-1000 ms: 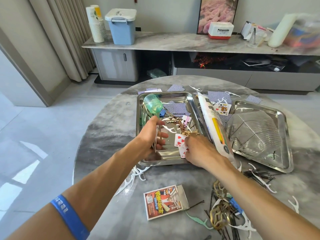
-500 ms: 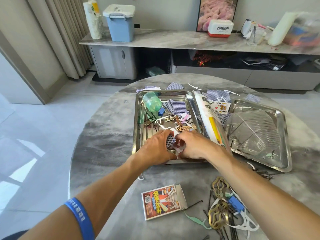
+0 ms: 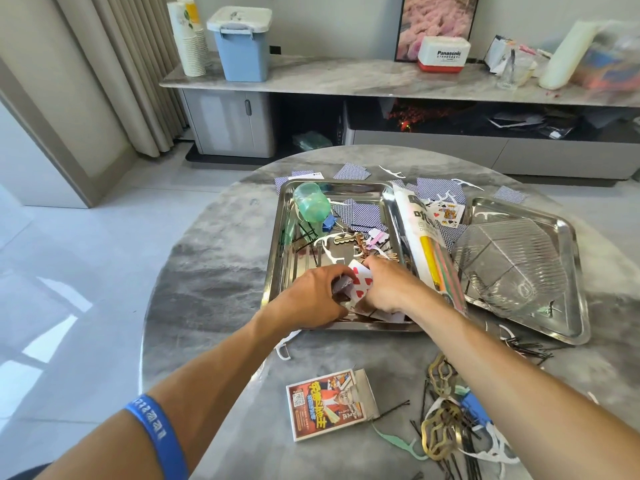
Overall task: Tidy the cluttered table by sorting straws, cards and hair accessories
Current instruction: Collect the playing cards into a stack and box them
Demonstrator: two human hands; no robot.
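Over tray, both hands gripping cards

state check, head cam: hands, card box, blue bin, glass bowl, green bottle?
left hand: gripping a stack of cards in the left tray
right hand: pinching hearts card
card box: flap open, flat on table
blue bin: lid shut
glass bowl: upside down in right tray
green bottle: lying tilted

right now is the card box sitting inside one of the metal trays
No, the card box lies on the bare table in front of the left tray, outside both trays.
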